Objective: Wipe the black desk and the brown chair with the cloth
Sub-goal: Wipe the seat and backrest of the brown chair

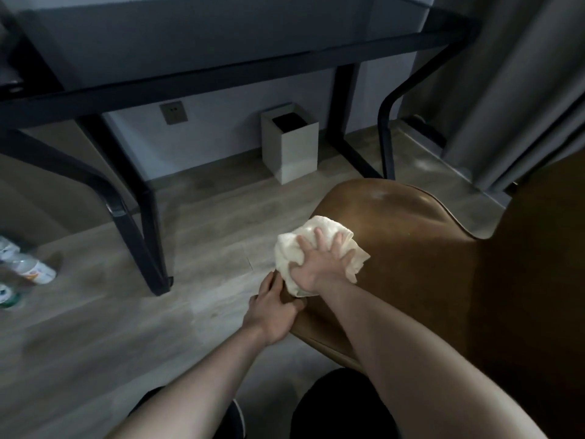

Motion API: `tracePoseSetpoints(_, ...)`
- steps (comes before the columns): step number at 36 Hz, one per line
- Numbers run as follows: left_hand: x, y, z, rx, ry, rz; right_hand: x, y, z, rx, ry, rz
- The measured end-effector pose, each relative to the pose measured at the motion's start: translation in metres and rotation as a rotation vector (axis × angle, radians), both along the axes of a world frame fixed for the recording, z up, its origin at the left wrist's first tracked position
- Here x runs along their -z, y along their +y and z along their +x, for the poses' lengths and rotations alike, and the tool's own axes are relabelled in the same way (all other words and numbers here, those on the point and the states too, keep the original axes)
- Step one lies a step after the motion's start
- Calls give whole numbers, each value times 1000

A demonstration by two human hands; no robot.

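Observation:
The brown chair [411, 248] fills the right of the view, its glossy seat facing me. A crumpled white cloth [294, 248] lies on the seat's left edge. My right hand [323, 264] presses flat on the cloth with its fingers spread. My left hand [273, 312] grips the seat's left edge just below the cloth, thumb on top. The black desk [221, 80] spans the top of the view, its glass top and black frame above the floor.
A white square bin [289, 147] stands against the wall under the desk. Plastic bottles [31, 270] lie on the wooden floor at far left. Grey curtains [512, 90] hang at right. A wall socket [173, 112] sits low on the wall.

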State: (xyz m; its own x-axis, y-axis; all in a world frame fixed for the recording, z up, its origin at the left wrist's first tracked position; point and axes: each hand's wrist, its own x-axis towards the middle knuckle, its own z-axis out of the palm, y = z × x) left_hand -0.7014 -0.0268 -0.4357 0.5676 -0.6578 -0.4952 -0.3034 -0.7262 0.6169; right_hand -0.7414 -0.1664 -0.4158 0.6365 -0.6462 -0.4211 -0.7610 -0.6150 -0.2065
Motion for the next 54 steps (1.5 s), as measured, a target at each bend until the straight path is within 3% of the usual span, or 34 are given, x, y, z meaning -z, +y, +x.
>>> tracePoseSetpoints(7, -6, -2, 0, 1, 30, 59, -4, -20, -51, 86, -76, -12)
tracePoseSetpoints(15, -20, 2, -8, 1, 53, 78, -6, -43, -165, 493, -52, -10)
tracePoseSetpoints(22, -23, 3, -11, -5, 61, 66, -3, 0, -160, 653, -83, -31)
tracePoseSetpoints(31, 0, 0, -3, -26, 57, 8, 13, 5, -114, 414, -117, -43)
tracePoseSetpoints(37, 13, -4, 4, -24, 59, 3, 15, -46, -65, 336, -166, -58)
tracePoseSetpoints(43, 13, -6, 5, -2, 15, 26, 9, -94, -24, 266, -72, -110)
tracePoseSetpoints(48, 7, -5, 3, -1, 36, 31, 3, -83, -36, 196, -40, -119)
tracePoseSetpoints(54, -12, -3, -3, -3, 50, 42, 1, -17, -88, 136, -146, 10)
